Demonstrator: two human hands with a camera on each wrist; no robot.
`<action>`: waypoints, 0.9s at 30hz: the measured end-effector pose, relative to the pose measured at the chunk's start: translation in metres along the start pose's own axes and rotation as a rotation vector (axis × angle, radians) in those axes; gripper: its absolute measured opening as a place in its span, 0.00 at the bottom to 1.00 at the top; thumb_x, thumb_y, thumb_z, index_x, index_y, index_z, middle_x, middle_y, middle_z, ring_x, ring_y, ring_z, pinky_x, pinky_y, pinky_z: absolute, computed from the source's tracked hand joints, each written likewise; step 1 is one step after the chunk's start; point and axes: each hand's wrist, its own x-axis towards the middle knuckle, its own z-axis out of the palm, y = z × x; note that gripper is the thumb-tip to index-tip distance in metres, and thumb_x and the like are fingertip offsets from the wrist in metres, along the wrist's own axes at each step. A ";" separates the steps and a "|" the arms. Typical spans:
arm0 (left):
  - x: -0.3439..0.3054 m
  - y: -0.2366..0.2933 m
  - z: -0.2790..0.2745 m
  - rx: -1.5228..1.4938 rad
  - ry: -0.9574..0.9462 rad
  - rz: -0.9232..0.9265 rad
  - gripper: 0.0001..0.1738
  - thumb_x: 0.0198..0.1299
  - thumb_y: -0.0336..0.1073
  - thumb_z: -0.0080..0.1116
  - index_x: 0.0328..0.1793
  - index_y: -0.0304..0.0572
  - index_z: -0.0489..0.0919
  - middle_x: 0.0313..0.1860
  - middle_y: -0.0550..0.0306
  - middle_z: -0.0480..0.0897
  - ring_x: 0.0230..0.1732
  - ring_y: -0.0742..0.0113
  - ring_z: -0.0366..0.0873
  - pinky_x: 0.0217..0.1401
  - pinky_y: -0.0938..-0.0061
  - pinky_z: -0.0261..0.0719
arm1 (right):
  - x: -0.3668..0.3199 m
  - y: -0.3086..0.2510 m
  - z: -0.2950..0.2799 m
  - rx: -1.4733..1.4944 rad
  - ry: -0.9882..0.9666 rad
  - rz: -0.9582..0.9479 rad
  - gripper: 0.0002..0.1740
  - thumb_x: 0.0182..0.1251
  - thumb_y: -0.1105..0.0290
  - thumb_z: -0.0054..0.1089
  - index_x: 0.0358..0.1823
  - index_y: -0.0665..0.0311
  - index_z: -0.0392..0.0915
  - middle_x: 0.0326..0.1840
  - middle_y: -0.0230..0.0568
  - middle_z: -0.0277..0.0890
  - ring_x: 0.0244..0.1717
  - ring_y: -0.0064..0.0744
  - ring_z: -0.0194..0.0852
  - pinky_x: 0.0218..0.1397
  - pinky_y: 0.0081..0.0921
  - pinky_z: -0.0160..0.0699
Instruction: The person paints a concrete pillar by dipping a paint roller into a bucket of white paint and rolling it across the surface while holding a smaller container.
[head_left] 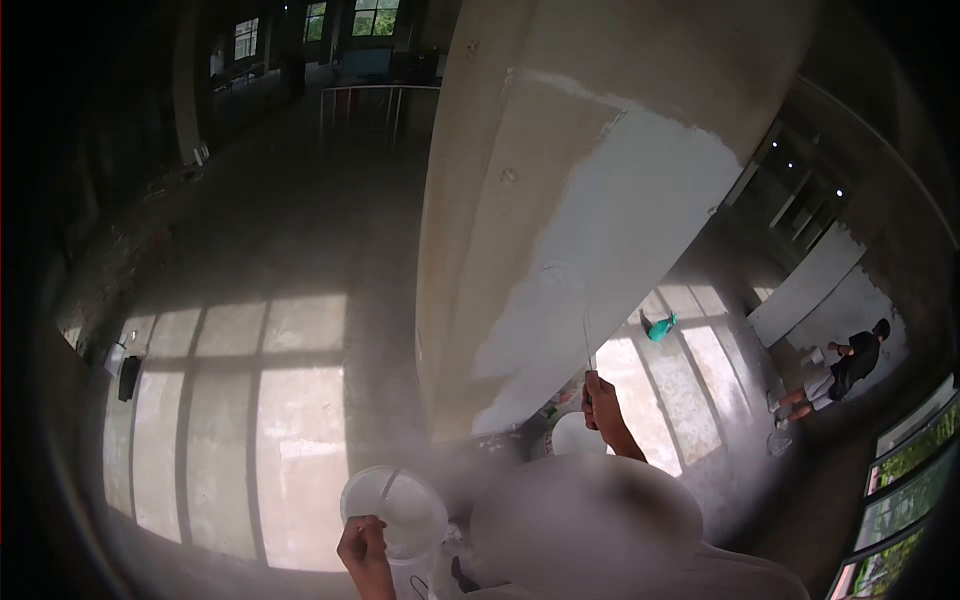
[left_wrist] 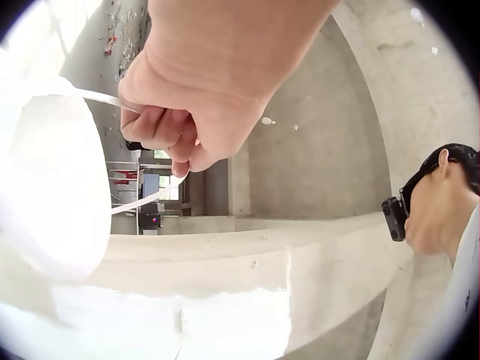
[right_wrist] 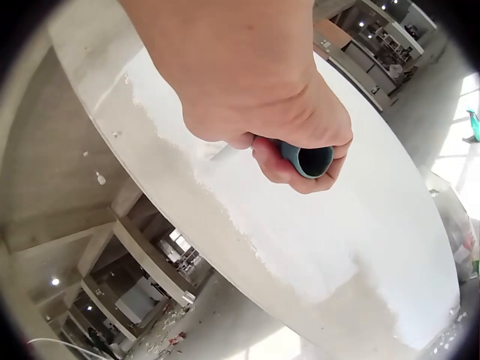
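Observation:
My left hand (head_left: 362,545) grips the white strap handle (left_wrist: 142,201) of a white bucket (head_left: 408,515), which hangs beside it at the lower middle of the head view. In the left wrist view the fingers curl round the strap, and the bucket is overexposed. My right hand (head_left: 603,408) holds a paint roller by its blue-green hollow handle (right_wrist: 298,157). The roller's thin metal rod (head_left: 588,335) runs up toward a pale coated patch (head_left: 640,190) on a broad concrete pillar (head_left: 480,210). The roller's head blends into the white coat.
A second pail (head_left: 572,436) stands at the pillar's foot, under my right hand. A green bag (head_left: 661,327) lies on the sunlit floor behind. Another person (head_left: 856,360) stands at the far right by a partly coated wall (head_left: 868,300). Bare floor (head_left: 240,230) stretches left.

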 end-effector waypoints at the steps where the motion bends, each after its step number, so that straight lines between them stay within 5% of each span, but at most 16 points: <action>1: -0.001 -0.003 0.001 -0.002 0.027 -0.013 0.12 0.69 0.37 0.56 0.32 0.40 0.77 0.19 0.70 0.70 0.18 0.86 0.53 0.20 0.81 0.45 | -0.003 0.017 0.004 -0.011 -0.013 0.044 0.29 0.77 0.40 0.39 0.26 0.56 0.62 0.12 0.24 0.52 0.07 0.15 0.41 0.09 0.19 0.40; 8: 0.006 -0.006 -0.004 0.067 0.064 -0.039 0.13 0.69 0.39 0.57 0.32 0.42 0.76 0.22 0.70 0.71 0.17 0.86 0.53 0.19 0.81 0.44 | -0.003 0.068 0.026 0.220 -0.062 0.121 0.25 0.75 0.45 0.48 0.29 0.58 0.68 0.14 0.25 0.57 0.07 0.15 0.43 0.08 0.19 0.42; 12: 0.008 0.010 0.005 0.088 0.127 0.029 0.13 0.69 0.38 0.55 0.31 0.41 0.75 0.17 0.72 0.65 0.17 0.86 0.51 0.19 0.81 0.42 | -0.010 0.019 0.014 0.232 -0.062 0.016 0.22 0.75 0.47 0.50 0.32 0.58 0.68 0.15 0.25 0.58 0.08 0.13 0.43 0.09 0.17 0.41; 15: 0.004 0.012 0.003 0.064 0.031 0.136 0.11 0.71 0.37 0.56 0.38 0.38 0.80 0.24 0.71 0.68 0.25 0.82 0.59 0.27 0.82 0.57 | -0.016 -0.034 -0.007 0.206 -0.024 -0.116 0.15 0.75 0.54 0.54 0.41 0.57 0.66 0.17 0.27 0.60 0.09 0.13 0.49 0.10 0.17 0.45; 19: 0.007 0.002 0.006 0.026 -0.023 0.184 0.11 0.71 0.39 0.55 0.39 0.40 0.81 0.22 0.72 0.66 0.23 0.82 0.57 0.25 0.82 0.53 | -0.035 -0.094 -0.027 0.240 -0.023 -0.447 0.22 0.67 0.74 0.58 0.54 0.57 0.55 0.30 0.35 0.69 0.11 0.18 0.55 0.12 0.18 0.52; 22: 0.007 0.005 0.003 0.041 -0.030 0.202 0.10 0.71 0.37 0.54 0.39 0.40 0.81 0.21 0.73 0.65 0.22 0.83 0.56 0.23 0.83 0.51 | -0.044 -0.122 -0.028 0.230 -0.032 -0.600 0.22 0.69 0.75 0.56 0.58 0.57 0.56 0.36 0.37 0.75 0.13 0.21 0.63 0.14 0.19 0.58; 27: 0.007 0.000 -0.004 0.066 -0.055 0.217 0.10 0.70 0.36 0.54 0.40 0.40 0.82 0.19 0.74 0.65 0.20 0.84 0.56 0.21 0.83 0.49 | -0.055 -0.137 -0.013 -0.114 0.251 -0.678 0.20 0.71 0.72 0.56 0.63 0.61 0.68 0.42 0.40 0.82 0.20 0.24 0.76 0.20 0.21 0.70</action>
